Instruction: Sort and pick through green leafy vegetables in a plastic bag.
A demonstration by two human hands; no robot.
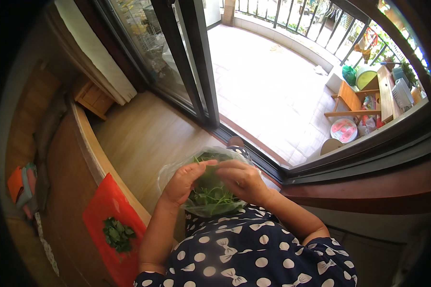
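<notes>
A clear plastic bag [167, 172] of leafy greens [215, 195] rests open on my lap. Above it, my left hand [185, 181] pinches a green sprig [211, 173] between thumb and fingers. From the other side, the fingertips of my right hand [246, 181] meet it and close on the same sprig, which is blurred and partly covered by the fingers. To my left, a small heap of picked green leaves [118, 235] lies on a red plastic sheet [102, 201].
The red sheet lies over the edge of a brown wooden-framed bed or bench [64, 172]. Folded cloths [25, 186] sit at its far side. Ahead, a dark-framed sliding door [201, 64] opens onto a tiled balcony [258, 82] with a wooden chair [350, 97] and a round pink-patterned stool [343, 130].
</notes>
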